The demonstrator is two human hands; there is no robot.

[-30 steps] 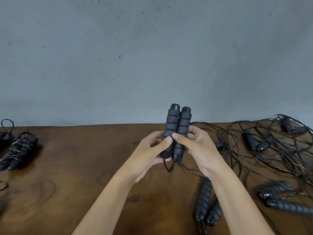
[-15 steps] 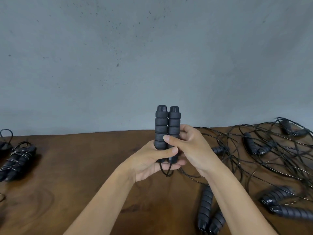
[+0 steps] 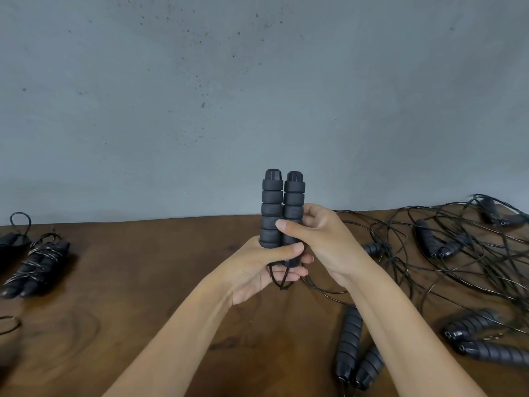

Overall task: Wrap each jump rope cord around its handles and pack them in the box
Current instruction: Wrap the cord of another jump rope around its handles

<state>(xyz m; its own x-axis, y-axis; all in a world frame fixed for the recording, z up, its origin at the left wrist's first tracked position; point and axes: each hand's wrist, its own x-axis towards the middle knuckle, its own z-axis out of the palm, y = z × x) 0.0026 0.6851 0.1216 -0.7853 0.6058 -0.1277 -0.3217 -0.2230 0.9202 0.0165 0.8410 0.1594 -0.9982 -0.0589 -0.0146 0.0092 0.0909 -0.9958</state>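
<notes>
I held two black ribbed foam jump-rope handles (image 3: 282, 213) upright above the brown wooden worktop (image 3: 143, 267), left hand (image 3: 257, 270) and right hand (image 3: 320, 239) both wrapped around them.

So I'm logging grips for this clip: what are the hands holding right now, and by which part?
Both hold the upright pair of handles by its lower half: left hand around the bottom ends, right hand just above.

Two black ribbed handles (image 3: 282, 213) upright, side by side, cord (image 3: 279, 277) unwound
</notes>
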